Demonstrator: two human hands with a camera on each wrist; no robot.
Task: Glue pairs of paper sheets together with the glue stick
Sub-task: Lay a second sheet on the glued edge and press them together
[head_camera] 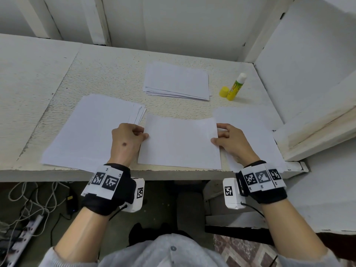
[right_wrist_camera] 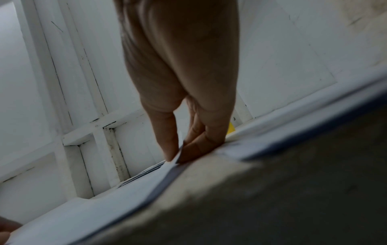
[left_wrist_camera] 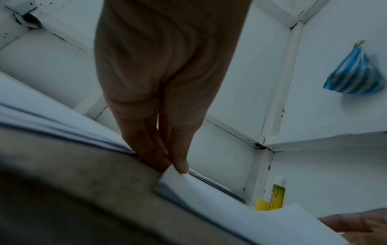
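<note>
A white paper sheet (head_camera: 180, 142) lies at the front middle of the desk, held at both side edges. My left hand (head_camera: 128, 139) pinches its left edge between thumb and fingers; the left wrist view shows that pinch (left_wrist_camera: 173, 167) on the sheet (left_wrist_camera: 220, 203). My right hand (head_camera: 228, 138) pinches the right edge, thumb on top, seen close in the right wrist view (right_wrist_camera: 178, 157). The yellow-green glue stick (head_camera: 236, 87) stands uncapped at the back right, its yellow cap (head_camera: 223, 91) beside it.
A paper stack (head_camera: 90, 132) lies at the left under my left hand. Another stack (head_camera: 177, 80) sits at the back middle. More sheets (head_camera: 248, 128) lie at the right under my right hand. A white wall (head_camera: 308, 74) and ledge close off the right side.
</note>
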